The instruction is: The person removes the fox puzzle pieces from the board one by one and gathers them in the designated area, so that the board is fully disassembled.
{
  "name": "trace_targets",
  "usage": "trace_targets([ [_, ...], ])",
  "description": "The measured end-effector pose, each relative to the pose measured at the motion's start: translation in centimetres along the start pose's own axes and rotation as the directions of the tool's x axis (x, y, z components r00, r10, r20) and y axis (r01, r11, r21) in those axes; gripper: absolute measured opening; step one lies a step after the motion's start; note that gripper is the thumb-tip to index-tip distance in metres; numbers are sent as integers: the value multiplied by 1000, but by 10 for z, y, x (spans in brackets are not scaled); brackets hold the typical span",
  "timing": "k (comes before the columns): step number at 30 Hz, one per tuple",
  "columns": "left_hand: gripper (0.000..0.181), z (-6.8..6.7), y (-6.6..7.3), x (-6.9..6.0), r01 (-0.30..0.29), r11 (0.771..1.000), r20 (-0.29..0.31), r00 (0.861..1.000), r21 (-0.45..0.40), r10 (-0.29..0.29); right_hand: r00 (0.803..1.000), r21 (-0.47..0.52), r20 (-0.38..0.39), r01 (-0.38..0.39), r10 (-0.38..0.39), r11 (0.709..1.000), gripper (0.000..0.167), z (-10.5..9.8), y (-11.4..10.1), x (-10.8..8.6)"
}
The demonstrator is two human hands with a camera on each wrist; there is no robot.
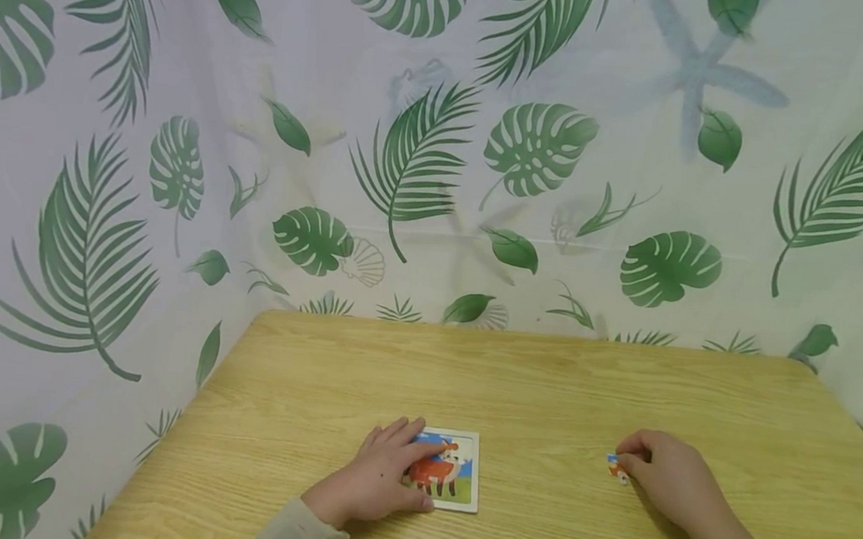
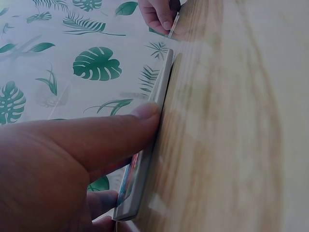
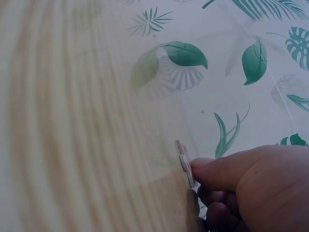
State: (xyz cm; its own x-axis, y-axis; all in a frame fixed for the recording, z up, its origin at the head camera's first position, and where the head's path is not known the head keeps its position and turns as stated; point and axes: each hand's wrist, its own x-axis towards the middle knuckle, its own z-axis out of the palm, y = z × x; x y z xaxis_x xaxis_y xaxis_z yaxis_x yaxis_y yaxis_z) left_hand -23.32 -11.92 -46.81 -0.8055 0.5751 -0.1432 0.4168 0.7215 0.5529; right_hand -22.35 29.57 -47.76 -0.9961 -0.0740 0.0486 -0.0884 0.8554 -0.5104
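Observation:
A square puzzle board [image 1: 463, 506] with a white rim and a picture of a red-orange animal lies on the table. My left hand [image 1: 381, 476] rests over its left side, fingers spread and the thumb on the near rim; in the left wrist view the thumb of the left hand [image 2: 72, 159] lies against the board's edge [image 2: 145, 179]. To the right, my right hand [image 1: 675, 485] pinches a small puzzle piece [image 1: 616, 468], blue, orange and white. The right wrist view shows the piece [image 3: 186, 165] between thumb and fingers of the right hand [image 3: 256, 186], close to the tabletop.
The light wood table [image 1: 543, 386] has its far edge against a white curtain [image 1: 431, 278] printed with green leaves, which also hangs along the left and right sides. A stretch of table lies between the board and the right hand.

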Motion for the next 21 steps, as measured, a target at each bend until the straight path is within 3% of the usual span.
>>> trace_targets([
  [21,72,3,-6,4,-24,1000,-22,999,-20,23,997,99,-73,-11,18,995,29,4,4,-6],
])
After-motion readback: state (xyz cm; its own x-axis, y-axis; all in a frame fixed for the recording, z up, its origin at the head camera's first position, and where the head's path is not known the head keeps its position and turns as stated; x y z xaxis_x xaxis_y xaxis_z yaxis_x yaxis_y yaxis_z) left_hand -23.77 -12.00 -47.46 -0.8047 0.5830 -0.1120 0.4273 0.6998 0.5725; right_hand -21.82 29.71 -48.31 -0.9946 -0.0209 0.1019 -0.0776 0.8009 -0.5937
